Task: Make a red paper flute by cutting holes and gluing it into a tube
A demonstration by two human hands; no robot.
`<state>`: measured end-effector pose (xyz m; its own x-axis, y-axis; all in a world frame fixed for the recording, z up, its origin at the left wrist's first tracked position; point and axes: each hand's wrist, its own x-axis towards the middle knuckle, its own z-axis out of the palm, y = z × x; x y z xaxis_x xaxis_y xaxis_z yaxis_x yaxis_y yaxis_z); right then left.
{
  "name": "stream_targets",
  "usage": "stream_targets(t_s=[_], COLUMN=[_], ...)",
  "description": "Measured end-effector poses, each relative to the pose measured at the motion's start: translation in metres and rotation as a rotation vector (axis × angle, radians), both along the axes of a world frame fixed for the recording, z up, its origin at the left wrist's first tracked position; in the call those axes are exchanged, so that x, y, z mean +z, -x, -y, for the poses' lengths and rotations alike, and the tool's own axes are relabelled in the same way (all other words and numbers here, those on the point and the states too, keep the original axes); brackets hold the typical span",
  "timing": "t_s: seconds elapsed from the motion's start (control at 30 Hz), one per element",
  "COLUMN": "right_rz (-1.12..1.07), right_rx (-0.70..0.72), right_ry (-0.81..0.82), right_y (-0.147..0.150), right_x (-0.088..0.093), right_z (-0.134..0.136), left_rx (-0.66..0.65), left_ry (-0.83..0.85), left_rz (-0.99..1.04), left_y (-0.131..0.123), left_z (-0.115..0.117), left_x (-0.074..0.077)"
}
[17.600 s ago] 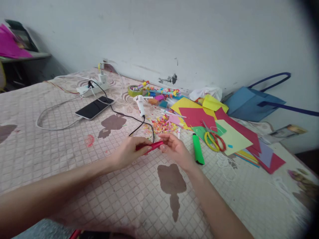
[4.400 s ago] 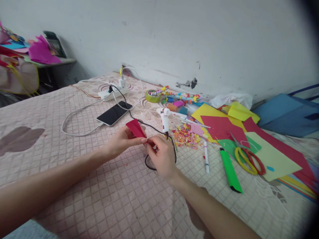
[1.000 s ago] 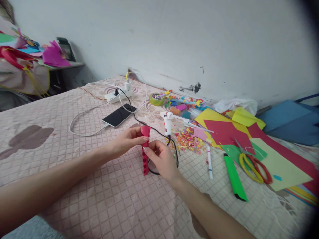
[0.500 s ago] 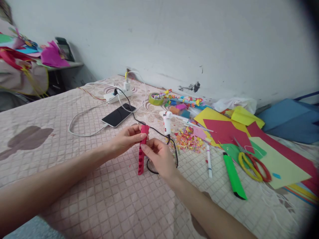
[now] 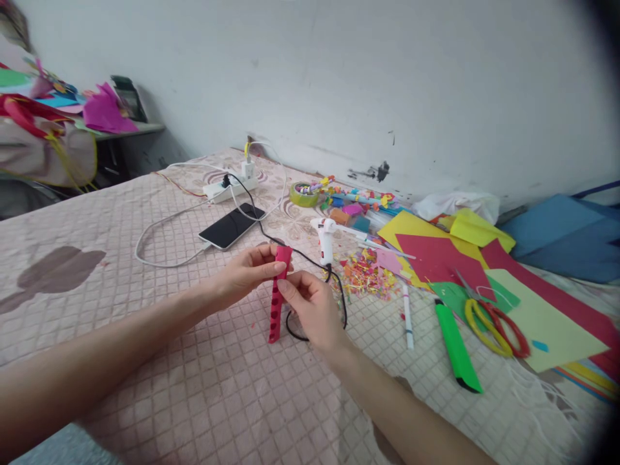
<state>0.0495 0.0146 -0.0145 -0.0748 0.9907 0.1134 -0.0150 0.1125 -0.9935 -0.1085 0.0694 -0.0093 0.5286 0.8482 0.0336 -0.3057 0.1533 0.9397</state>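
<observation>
A narrow red strip (image 5: 275, 313), folded and looking like craft paper or foam, stands nearly upright above the table with a row of notches or holes along its lower part. My left hand (image 5: 259, 265) pinches its top end between thumb and fingers. Just below, my right hand (image 5: 310, 300) grips the strip's right edge with thumb and forefinger; its other fingers are curled and partly hidden. Behind the right hand, a white glue gun (image 5: 325, 242) stands with its black cord looping close to that hand.
A phone (image 5: 231, 226) on a white cable and a power strip (image 5: 227, 190) lie at the back left. To the right are paper scraps (image 5: 371, 274), a white pen (image 5: 407, 316), a green cutter (image 5: 455, 345), scissors (image 5: 489, 323) and coloured sheets (image 5: 440, 258). Green tape (image 5: 304, 194) sits near the wall.
Both hands keep their hold on the red strip, with hardly any movement. The whole view has shifted very slightly.
</observation>
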Motion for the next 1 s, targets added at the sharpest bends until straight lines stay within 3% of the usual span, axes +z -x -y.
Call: stream_targets(t_s=[1.0], right_rz=[0.043], right_rx=[0.026], right_ry=[0.005], right_y=[-0.0037], right_x=[-0.0009], right_z=[0.0000], left_rx=[-0.024], left_ry=[-0.011], left_rz=[0.002], left_y=[0.0015], left_z=[-0.0015], left_x=[0.0023])
